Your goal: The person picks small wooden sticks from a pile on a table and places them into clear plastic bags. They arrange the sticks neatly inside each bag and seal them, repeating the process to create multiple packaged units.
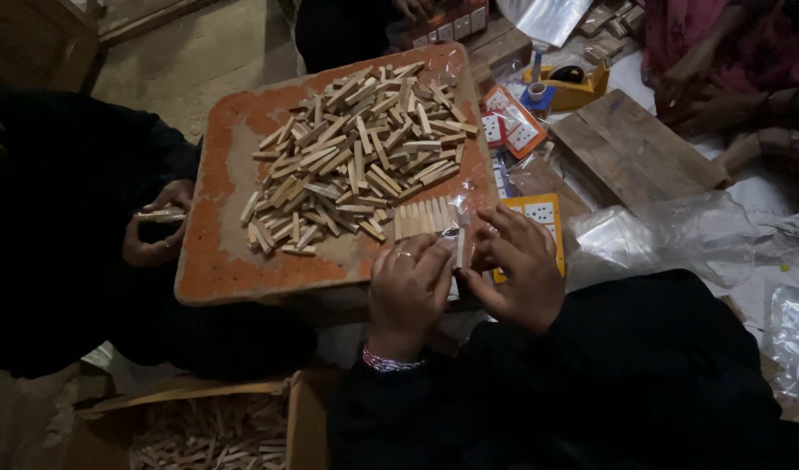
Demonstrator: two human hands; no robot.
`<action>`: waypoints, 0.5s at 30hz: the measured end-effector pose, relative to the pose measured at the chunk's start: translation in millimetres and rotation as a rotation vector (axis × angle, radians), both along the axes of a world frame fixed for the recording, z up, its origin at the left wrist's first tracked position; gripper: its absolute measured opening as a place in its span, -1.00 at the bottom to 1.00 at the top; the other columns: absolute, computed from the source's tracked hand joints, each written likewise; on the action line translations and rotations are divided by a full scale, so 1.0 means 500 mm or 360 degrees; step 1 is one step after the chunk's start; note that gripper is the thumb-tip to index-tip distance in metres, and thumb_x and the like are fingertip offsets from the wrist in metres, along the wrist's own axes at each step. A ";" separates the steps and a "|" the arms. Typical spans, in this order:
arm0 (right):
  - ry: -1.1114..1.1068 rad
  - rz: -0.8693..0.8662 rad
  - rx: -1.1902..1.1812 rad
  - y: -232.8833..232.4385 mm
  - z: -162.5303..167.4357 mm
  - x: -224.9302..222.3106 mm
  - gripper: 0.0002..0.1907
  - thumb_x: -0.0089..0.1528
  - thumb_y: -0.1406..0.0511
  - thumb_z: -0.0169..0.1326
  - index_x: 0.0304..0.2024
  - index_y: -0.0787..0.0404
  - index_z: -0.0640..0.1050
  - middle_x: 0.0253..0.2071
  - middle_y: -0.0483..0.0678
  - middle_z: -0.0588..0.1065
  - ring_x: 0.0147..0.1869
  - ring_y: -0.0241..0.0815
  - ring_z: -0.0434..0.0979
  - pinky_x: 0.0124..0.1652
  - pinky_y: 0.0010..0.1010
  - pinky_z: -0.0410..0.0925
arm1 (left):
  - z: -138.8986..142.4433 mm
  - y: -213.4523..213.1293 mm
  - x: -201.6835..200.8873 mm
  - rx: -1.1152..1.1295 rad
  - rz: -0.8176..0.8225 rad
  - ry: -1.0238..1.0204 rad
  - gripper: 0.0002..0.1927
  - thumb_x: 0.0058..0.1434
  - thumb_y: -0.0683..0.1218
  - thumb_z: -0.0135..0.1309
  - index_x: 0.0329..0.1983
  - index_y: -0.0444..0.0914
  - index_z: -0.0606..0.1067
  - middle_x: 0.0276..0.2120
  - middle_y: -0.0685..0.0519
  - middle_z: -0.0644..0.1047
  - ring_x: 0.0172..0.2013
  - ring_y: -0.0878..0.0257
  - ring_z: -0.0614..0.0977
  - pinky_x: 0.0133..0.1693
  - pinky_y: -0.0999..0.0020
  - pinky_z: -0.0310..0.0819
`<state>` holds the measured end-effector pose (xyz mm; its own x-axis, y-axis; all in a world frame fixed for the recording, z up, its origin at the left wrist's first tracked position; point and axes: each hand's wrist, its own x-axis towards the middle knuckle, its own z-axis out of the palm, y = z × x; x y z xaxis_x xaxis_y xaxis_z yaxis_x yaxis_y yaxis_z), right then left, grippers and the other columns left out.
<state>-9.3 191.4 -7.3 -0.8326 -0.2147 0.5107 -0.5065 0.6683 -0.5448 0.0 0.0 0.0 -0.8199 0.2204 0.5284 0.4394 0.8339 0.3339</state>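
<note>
While your left hand [406, 292] and right hand [519, 265] pinch a wooden stick [461, 249] upright at the near right edge of the orange board [217, 261], a row of sticks [424, 218] lies just beyond. The heap [360, 152] crowds the far half; bare board opens left.

Black sleeves, beaded bracelet [384, 359], finger ring [404, 255]

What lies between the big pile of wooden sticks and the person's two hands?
In the head view, a short row of sticks laid side by side lies on the board, between the pile and the left hand and right hand.
</note>
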 end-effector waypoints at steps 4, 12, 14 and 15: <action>0.0053 0.0033 0.0012 0.004 0.000 -0.003 -0.83 0.10 0.20 0.23 -0.33 0.10 0.57 0.34 0.00 0.41 0.53 0.07 0.24 0.38 0.08 0.06 | 0.007 0.002 0.003 0.0032 -0.0006 -0.0015 -0.81 0.30 -0.01 0.20 -0.08 -0.15 0.60 -0.06 0.00 0.63 -0.07 0.13 0.66 0.06 0.06 0.47; 0.0060 0.0073 -0.0037 0.011 -0.008 -0.007 -0.79 0.11 0.23 0.16 -0.24 0.17 0.59 0.32 0.05 0.42 0.52 0.07 0.25 0.35 0.01 0.10 | 0.026 -0.002 0.002 -0.0021 -0.0062 -0.0099 -0.73 0.22 -0.02 0.20 -0.03 -0.16 0.59 -0.02 -0.02 0.60 0.00 0.08 0.62 0.14 -0.07 0.36; 0.0051 0.0066 -0.0044 0.011 -0.009 -0.006 -0.80 0.13 0.23 0.16 -0.25 0.17 0.58 0.33 0.04 0.43 0.53 0.06 0.25 0.35 0.01 0.10 | 0.033 0.001 0.004 0.0021 -0.0075 -0.0143 -0.71 0.24 -0.01 0.19 0.01 -0.16 0.59 0.01 0.00 0.60 0.02 0.10 0.60 0.15 -0.05 0.34; 0.0047 0.0064 -0.0047 0.010 -0.009 -0.006 -0.81 0.13 0.23 0.16 -0.25 0.16 0.58 0.33 0.03 0.43 0.53 0.06 0.26 0.35 0.01 0.10 | 0.037 0.001 0.005 0.0043 -0.0081 -0.0163 -0.69 0.25 -0.01 0.19 0.03 -0.15 0.58 0.02 0.01 0.60 0.04 0.11 0.60 0.16 -0.03 0.34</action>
